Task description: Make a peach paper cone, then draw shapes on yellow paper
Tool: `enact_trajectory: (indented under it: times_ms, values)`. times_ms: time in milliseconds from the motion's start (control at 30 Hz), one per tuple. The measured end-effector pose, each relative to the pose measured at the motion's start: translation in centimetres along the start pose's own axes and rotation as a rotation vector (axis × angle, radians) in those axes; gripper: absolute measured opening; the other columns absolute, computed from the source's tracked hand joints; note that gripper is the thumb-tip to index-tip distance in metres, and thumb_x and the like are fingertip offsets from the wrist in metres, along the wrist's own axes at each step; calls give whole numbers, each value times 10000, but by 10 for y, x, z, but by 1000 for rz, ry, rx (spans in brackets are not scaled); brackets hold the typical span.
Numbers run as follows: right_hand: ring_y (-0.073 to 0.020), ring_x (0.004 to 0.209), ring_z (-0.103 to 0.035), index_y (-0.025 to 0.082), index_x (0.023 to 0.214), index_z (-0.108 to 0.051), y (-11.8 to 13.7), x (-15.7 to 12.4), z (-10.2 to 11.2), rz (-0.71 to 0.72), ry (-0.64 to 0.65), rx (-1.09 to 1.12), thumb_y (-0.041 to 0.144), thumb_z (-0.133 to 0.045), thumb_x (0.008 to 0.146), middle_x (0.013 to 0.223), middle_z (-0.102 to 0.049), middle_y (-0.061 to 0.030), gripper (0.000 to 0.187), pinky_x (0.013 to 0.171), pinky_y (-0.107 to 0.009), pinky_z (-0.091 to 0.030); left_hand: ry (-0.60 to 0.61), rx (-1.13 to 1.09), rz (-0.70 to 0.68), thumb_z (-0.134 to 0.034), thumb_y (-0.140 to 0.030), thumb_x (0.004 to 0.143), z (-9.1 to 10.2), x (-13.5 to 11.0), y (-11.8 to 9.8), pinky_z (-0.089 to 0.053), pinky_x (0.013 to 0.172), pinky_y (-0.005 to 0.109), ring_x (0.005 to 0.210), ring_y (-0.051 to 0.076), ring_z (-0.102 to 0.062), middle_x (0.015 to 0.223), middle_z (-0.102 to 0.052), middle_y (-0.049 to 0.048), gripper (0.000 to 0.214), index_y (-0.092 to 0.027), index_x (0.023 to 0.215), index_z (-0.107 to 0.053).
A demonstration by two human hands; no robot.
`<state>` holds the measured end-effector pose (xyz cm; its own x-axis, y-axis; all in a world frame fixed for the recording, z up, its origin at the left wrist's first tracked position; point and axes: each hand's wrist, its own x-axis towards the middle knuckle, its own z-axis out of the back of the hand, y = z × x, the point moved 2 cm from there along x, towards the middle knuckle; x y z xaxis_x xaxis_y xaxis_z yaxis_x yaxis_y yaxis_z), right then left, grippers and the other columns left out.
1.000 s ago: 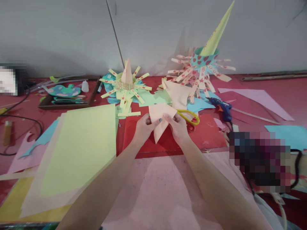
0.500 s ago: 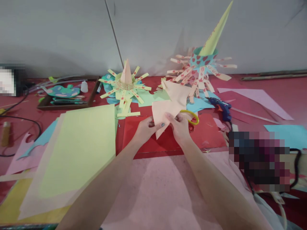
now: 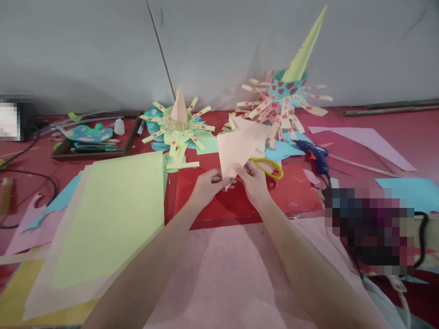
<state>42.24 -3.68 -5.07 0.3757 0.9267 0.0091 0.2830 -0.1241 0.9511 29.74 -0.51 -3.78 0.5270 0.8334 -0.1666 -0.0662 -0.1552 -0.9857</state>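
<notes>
1. The left hand [image 3: 207, 187] is closed, with its thumb and fingers pinching the lower tip of a peach paper piece [image 3: 231, 153].
2. The right hand [image 3: 253, 183] grips the same piece lower down on its right side, the thumb lying over the front and the fingers partly hidden behind.
3. The paper stands tilted upward between the two hands, above a glossy red sheet [image 3: 295, 187] on the red desk [image 3: 416, 130].
4. Beyond it lies a peach scrap [image 3: 257, 135], which the held paper partly overlaps in this view.
5. A yellow loop handle [image 3: 274, 172] shows just beside the right hand; the rest of that tool is hidden.
6. To the left of the left hand lies a stack of large sheets, a yellow-green sheet [image 3: 116, 214] on top.
7. Farther back on the left, a paper craft has a peach cone [image 3: 179, 107] rising from a ring of lettered yellow strips [image 3: 202, 111].
8. Back right, a taller craft carries a leaning yellow cone [image 3: 305, 50] in a blue band [image 3: 290, 87] with red hearts, above lettered peach strips [image 3: 285, 112].
9. A dark blue glue gun [image 3: 318, 160] lies right of the scrap, near some blue paper [image 3: 286, 150].
10. At far left, a brown tray [image 3: 92, 157] holds a white bottle [image 3: 119, 127] and a spotted teal cutout [image 3: 89, 133].
</notes>
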Motion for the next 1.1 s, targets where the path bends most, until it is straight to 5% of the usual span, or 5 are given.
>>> enact_trajectory:
  times_ms: [533, 933, 1100]
  values:
    - [-181, 853, -625, 220, 878, -621, -1, 3, 1, 26, 7, 8, 346, -676, 646, 819, -686, 4, 271, 795, -319, -479, 111, 100, 25, -646, -218, 680, -1, 1, 5, -544, 639, 294, 645, 160, -661, 724, -692, 41, 248, -158, 913, -588]
    - [-173, 732, -640, 210, 853, -622, 0, 0, 0, -69, -16, -10, 354, -704, 604, 742, -692, 10, 299, 694, -302, -501, 170, 170, -33, -665, -164, 643, -1, -1, 1, -516, 742, 297, 799, 179, -660, 825, -698, 24, 360, -198, 991, -581]
    - [-164, 634, -631, 206, 829, -609, 2, -3, -3, -93, 25, -8, 362, -701, 606, 706, -688, 12, 288, 547, -266, -490, 120, 129, -6, -596, -239, 727, -1, 0, 3, -533, 665, 280, 766, 174, -660, 857, -690, 70, 206, -152, 914, -594]
